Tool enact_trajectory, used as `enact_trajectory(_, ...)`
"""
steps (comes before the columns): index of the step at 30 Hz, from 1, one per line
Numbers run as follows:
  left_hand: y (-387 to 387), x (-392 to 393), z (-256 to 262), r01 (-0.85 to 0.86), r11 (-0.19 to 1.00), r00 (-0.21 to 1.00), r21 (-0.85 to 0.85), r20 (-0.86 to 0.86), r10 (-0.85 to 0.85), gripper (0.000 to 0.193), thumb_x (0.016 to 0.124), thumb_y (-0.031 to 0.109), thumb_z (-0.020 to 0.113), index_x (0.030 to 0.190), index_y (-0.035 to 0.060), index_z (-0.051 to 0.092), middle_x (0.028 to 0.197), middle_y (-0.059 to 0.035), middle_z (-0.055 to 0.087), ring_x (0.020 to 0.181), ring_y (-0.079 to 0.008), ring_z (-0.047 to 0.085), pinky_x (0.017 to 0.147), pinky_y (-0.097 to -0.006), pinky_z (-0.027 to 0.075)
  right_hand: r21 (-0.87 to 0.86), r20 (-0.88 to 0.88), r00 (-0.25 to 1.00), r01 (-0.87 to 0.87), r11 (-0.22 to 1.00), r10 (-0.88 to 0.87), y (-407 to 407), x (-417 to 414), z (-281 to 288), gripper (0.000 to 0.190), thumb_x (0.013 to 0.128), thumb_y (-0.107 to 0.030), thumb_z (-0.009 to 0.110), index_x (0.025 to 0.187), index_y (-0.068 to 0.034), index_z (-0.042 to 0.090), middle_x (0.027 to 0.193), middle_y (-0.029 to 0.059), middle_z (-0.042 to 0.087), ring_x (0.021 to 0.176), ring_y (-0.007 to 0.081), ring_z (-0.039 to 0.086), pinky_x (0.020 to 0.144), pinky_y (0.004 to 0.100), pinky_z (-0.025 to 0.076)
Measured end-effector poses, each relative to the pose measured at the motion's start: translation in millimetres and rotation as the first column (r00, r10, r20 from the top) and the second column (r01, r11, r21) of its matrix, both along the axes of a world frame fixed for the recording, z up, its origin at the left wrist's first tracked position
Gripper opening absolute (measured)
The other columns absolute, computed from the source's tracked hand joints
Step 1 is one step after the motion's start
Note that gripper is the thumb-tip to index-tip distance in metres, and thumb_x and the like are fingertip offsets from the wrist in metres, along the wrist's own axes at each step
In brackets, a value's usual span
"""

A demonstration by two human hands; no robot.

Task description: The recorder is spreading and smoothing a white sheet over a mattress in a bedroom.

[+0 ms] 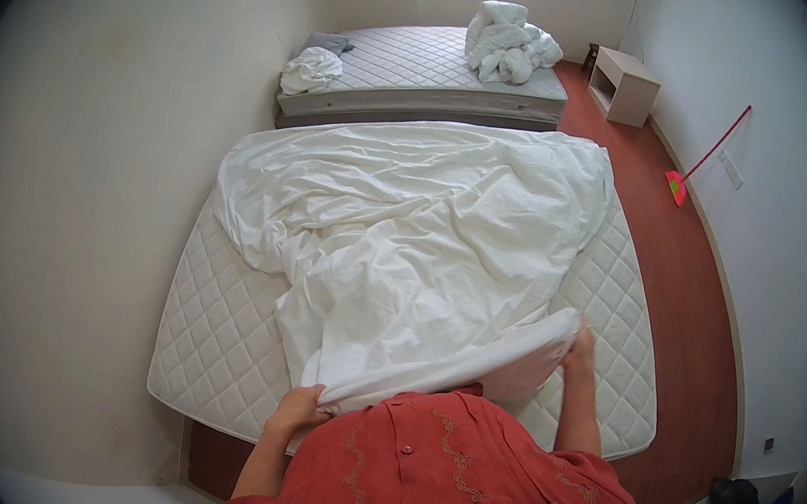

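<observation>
A rumpled white bed sheet or cover (436,233) lies in folds over the middle and far end of a quilted mattress (227,336). Its near edge is lifted and stretched between my two hands. My left hand (301,407) grips the corner close to the mattress's near edge. Farther out on the other side, my right hand (579,347) holds the edge above the quilted surface, slightly blurred. The raised edge slants upward from left to right in front of my red shirt. Quilting shows bare along both sides of the fabric.
Beyond stands a second mattress (405,56) with a bundled white quilt (512,45), a white cloth heap (312,71) and grey fabric (329,42). A bedside cabinet (626,87) and a long-handled red dustpan (676,187) stand by the right wall. The left wall borders the bed.
</observation>
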State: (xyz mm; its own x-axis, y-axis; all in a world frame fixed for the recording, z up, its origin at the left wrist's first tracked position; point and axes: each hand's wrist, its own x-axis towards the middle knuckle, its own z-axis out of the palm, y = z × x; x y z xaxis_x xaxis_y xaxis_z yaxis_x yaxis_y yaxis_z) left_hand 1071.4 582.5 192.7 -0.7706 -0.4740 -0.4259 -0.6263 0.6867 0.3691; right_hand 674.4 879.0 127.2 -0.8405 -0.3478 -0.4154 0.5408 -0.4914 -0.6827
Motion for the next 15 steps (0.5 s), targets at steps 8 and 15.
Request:
enact_trajectory(8,8,-95,-36,0.183,0.932,0.905,-0.311,-0.318,-0.284,0.023,0.061,0.017,0.062,0.078,0.0063,0.052,0.077,-0.0117,0.054,0.076,-0.0299,0.054,0.066,-0.0405,0.042,0.21,-0.537,0.723,0.614,0.761,-0.435,129,-1,213,0.045,0.083,-0.04,0.045,0.097,0.002,0.052,0.089,0.0141,0.055,0.076,0.0238,0.057,0.066,0.0338,0.048)
enact_trajectory(15,36,-152,-39,0.219,0.937,0.83,-0.271,-0.452,-0.325,0.026,0.061,0.018,0.063,0.08,0.0061,0.05,0.079,-0.0124,0.054,0.076,-0.0298,0.054,0.066,-0.0401,0.041,0.31,-0.823,0.294,0.95,0.049,-0.487,224,11,266,0.053,0.085,-0.043,0.041,0.088,0.007,0.057,0.087,0.0182,0.059,0.074,0.0264,0.059,0.065,0.0365,0.048)
